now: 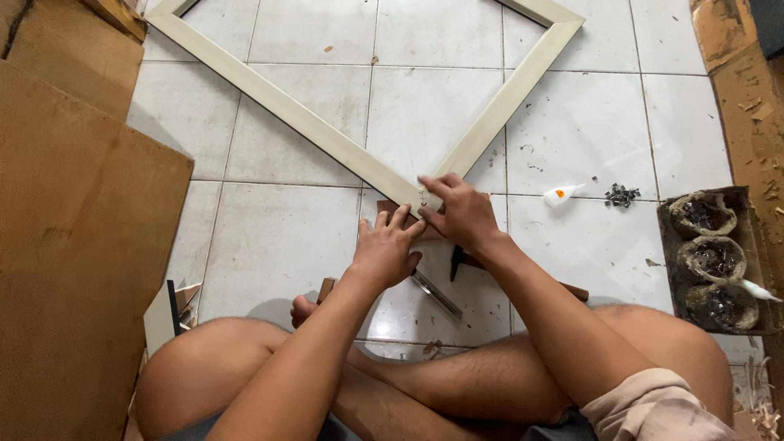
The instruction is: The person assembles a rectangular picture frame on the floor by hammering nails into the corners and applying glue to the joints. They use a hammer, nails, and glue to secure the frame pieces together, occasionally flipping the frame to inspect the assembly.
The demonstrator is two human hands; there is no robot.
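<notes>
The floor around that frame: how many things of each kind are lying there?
Cream frame: 1
Glue bottle: 1
Pile of small dark metal bits: 1
Tray with round cups: 1
Brown boards: 2
Hands at the frame corner: 2, left and right
Total: 8

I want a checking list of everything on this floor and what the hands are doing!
Surface: white tiled floor, dusty, with small scraps.
Job's things: pale wooden frame lying flat, its near corner resting on a brown wood block.
Clutter: small glue bottle, pile of dark metal bits, box of three filled pouches, metal tool by the knees.
Grips: left hand and right hand both press on the frame corner; neither wraps around anything.
Cables: nothing seen.
Surroundings: brown boards on the left, cardboard on the right, the person's crossed legs below.
</notes>
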